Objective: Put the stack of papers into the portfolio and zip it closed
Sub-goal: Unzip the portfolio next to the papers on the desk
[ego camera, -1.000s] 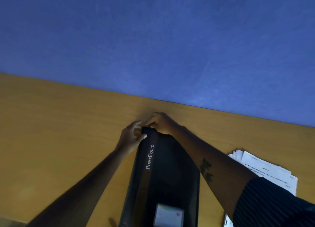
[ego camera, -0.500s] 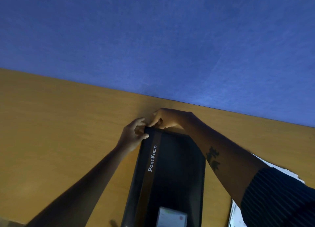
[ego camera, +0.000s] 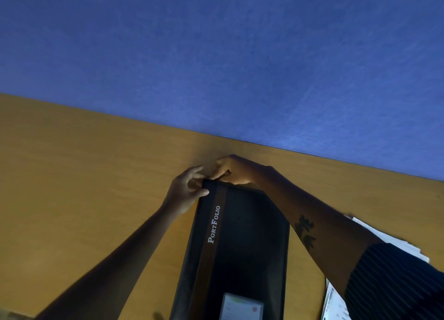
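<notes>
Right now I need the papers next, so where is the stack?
In the head view the stack of papers lies on the table at the lower right, beside the portfolio, mostly hidden under the right forearm.

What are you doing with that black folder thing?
A person has a black zip-up portfolio with a brown stripe lying closed on the yellow wooden table. The left hand holds its far left corner and the right hand pinches something at the same corner, probably the zip pull, though it is too small to tell. The stack of white printed papers lies outside on the table to the right, partly under the right arm.
</notes>
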